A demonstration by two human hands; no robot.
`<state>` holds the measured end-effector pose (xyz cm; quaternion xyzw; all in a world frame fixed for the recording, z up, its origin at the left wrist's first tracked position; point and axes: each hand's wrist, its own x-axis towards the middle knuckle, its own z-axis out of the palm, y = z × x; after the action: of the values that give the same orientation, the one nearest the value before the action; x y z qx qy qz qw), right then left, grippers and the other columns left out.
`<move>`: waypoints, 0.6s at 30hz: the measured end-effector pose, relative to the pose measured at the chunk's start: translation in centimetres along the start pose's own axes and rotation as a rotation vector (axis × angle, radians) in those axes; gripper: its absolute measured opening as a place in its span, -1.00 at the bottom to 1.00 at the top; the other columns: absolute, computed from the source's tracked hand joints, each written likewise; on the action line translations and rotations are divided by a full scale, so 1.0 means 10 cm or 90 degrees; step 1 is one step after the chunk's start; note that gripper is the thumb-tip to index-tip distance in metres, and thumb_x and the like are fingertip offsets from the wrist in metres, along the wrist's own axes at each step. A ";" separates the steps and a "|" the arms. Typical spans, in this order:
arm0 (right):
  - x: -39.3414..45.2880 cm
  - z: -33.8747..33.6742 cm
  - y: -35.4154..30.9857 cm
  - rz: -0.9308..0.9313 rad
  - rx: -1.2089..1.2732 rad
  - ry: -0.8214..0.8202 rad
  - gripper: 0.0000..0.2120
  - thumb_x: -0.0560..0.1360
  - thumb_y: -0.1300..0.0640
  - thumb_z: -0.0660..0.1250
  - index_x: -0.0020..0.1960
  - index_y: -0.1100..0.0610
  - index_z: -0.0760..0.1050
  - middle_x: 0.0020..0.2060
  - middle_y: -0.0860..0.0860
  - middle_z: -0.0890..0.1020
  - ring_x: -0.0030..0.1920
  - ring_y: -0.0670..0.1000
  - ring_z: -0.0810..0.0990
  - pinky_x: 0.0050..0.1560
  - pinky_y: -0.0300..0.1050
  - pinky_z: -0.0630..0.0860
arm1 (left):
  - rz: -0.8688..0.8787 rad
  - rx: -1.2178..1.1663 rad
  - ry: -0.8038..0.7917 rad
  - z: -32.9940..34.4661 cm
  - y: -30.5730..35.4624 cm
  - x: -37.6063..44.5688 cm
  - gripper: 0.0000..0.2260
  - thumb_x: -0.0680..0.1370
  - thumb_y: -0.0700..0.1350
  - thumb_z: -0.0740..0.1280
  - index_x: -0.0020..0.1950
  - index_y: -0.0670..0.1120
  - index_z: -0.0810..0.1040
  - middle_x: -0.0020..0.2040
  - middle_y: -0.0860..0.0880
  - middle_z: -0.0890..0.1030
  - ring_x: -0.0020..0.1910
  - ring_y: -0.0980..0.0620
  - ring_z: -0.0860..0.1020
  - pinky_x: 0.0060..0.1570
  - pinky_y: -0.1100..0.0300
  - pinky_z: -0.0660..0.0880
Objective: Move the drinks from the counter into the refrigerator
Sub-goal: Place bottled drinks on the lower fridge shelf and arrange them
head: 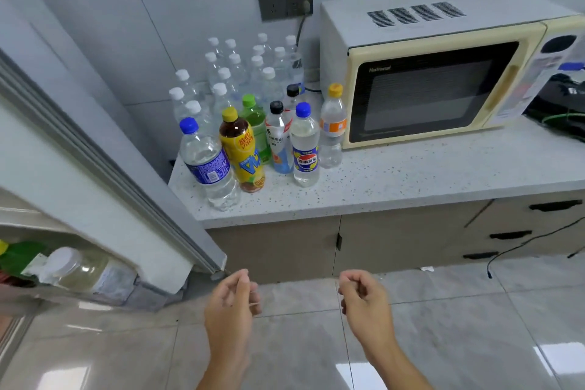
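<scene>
both hands empty, left hand [232,299] and right hand [364,301] fingers loosely curled, below counter [411,174] with bottles [250,123].

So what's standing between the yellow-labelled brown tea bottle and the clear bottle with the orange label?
In the head view, between the tea bottle and the orange-labelled bottle stand a green bottle, a black-capped bottle and a blue-capped Pepsi bottle.

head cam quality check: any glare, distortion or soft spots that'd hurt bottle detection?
Head view: strong wide-angle bend, fridge door edge and counter lines curve; bright ceiling-light glare on the floor tiles; lighting even, shadows faint; front bottles sharp with labels readable, rear clear bottles blend into the pale wall; jar in the door shelf soft; both hands reasonably sharp.
</scene>
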<state>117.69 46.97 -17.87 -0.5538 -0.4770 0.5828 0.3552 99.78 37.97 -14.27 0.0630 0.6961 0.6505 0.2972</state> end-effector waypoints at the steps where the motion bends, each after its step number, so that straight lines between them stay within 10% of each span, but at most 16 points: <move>1: 0.10 -0.05 -0.03 -0.001 -0.002 -0.004 -0.73 0.55 0.25 0.32 -0.21 -0.06 0.60 -0.42 -0.05 0.54 -0.43 -0.06 0.45 -0.41 -0.19 0.44 | -0.015 -0.014 0.003 0.09 -0.01 -0.02 -0.90 0.61 -0.20 0.33 0.03 -0.10 0.64 -0.32 -0.02 0.64 -0.40 0.08 0.56 -0.40 0.17 0.52; 12: 1.06 -0.13 -0.59 -0.067 -0.016 -0.036 -0.89 0.53 0.21 0.35 -0.13 0.04 0.60 -0.42 -0.06 0.46 -0.36 -0.05 0.44 -0.26 -0.08 0.49 | 0.064 0.035 -0.060 0.91 0.31 0.27 -0.79 0.55 -0.15 0.42 0.15 0.08 0.56 -0.08 0.05 0.71 -0.07 0.12 0.69 -0.22 0.27 0.60; 18: 1.26 0.27 -1.20 -0.201 -0.098 -0.128 -0.92 0.52 0.16 0.38 -0.02 0.01 0.57 -0.29 -0.12 0.59 -0.32 -0.22 0.51 -0.30 -0.40 0.46 | 0.109 0.028 0.070 1.14 0.71 0.76 -0.68 0.54 -0.11 0.42 0.23 0.14 0.45 0.14 0.09 0.58 0.04 0.22 0.60 -0.17 0.32 0.48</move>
<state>111.94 61.91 -10.50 -0.4367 -0.6341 0.5338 0.3498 97.06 52.49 -9.83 0.0928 0.7174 0.6607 0.2005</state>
